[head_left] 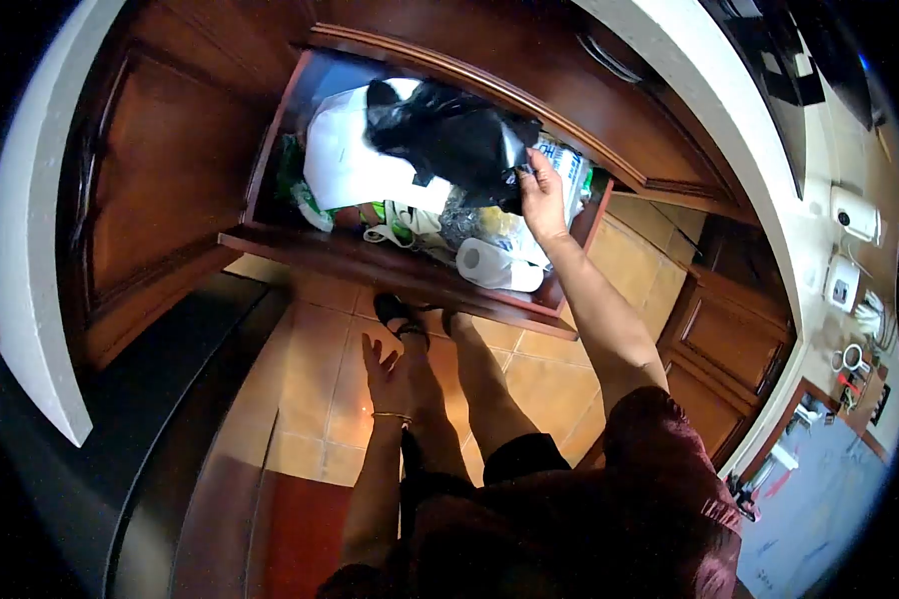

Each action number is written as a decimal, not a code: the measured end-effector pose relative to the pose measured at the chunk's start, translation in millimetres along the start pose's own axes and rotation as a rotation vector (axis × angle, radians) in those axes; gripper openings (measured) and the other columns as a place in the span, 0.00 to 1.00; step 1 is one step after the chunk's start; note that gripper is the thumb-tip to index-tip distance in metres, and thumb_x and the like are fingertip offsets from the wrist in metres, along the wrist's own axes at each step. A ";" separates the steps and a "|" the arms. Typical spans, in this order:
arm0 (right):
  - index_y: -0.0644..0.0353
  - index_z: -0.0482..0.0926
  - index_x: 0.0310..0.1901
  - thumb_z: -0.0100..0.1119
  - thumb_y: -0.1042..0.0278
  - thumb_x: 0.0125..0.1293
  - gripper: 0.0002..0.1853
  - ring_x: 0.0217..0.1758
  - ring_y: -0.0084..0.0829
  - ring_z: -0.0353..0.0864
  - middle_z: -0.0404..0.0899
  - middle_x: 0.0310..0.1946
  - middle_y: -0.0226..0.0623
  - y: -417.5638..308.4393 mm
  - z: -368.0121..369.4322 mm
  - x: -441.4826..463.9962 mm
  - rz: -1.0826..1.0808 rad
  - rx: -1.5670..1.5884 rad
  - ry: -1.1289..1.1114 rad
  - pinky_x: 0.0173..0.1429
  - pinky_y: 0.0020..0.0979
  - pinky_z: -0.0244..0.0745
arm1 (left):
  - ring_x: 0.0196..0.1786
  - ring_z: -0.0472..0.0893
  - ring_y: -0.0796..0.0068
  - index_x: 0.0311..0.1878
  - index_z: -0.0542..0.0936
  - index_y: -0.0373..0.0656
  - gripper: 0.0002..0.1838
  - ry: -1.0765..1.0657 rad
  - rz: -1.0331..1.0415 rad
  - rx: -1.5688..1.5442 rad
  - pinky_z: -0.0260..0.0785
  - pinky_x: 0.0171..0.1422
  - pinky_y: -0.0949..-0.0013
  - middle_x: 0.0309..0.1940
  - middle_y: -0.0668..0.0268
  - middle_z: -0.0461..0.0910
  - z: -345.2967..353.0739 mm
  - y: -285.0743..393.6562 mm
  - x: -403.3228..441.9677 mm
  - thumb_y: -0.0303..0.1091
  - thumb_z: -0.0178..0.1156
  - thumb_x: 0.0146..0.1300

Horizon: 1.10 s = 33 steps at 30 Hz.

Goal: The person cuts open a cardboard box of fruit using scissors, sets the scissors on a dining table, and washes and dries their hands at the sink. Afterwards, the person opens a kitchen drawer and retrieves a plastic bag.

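My right hand [541, 200] is closed on the edge of a black plastic bag [459, 130], pinched between thumb and fingers. The bag hangs crumpled over an open wooden drawer [370, 275], partly covering a white sheet-like item [355, 165] inside. Below the hand lies a white roll [484, 262], near the drawer's front corner. Clear plastic [459, 220] and a blue-and-white package [569, 175] are close to the bag. Lower down, in front of the drawer, my left hand [386, 369] is empty with its fingers apart; a thin band circles that wrist.
Dark wooden cabinet fronts [160, 190] surround the drawer, under a pale countertop [30, 230]. My legs stand on tan floor tiles [315, 389]. At right, white devices [855, 215] are on the wall, near a bluish board-like surface [809, 499].
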State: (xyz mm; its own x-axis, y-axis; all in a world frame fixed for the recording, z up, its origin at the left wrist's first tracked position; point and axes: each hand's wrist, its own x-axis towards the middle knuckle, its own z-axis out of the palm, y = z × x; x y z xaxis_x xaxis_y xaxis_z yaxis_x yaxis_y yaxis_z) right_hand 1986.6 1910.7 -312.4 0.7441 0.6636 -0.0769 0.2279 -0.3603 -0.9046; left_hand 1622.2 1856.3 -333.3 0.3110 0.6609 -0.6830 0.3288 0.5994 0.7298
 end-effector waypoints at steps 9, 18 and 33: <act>0.66 0.71 0.59 0.56 0.74 0.62 0.22 0.57 0.44 0.75 0.77 0.52 0.51 60.0 32.2 -34.3 0.255 -0.191 -0.198 0.63 0.35 0.67 | 0.58 0.74 0.59 0.76 0.47 0.49 0.45 -0.051 0.004 0.097 0.73 0.55 0.64 0.70 0.48 0.57 24.5 -12.8 5.4 0.31 0.62 0.61; 0.59 0.64 0.65 0.63 0.73 0.51 0.36 0.60 0.55 0.67 0.67 0.58 0.54 99.4 4.6 -142.8 0.263 -0.474 0.129 0.64 0.45 0.65 | 0.58 0.74 0.64 0.76 0.47 0.49 0.42 -0.151 0.070 0.157 0.71 0.57 0.66 0.70 0.50 0.57 43.5 9.6 23.2 0.28 0.59 0.63; 0.60 0.61 0.67 0.56 0.62 0.59 0.33 0.58 0.64 0.69 0.67 0.59 0.63 144.6 2.7 -162.7 0.667 -0.357 -0.513 0.64 0.50 0.65 | 0.64 0.68 0.66 0.75 0.49 0.46 0.40 -0.288 0.223 0.295 0.67 0.62 0.65 0.70 0.57 0.58 73.9 -15.2 38.4 0.26 0.59 0.63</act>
State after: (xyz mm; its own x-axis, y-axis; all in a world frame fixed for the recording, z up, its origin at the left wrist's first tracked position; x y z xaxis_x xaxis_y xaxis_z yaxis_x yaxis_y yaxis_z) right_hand 1896.8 1752.4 -431.8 0.4406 0.4237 -0.7914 0.0946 -0.8986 -0.4284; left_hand 1695.0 1839.2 -372.9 0.6244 0.5818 -0.5212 0.4520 0.2751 0.8485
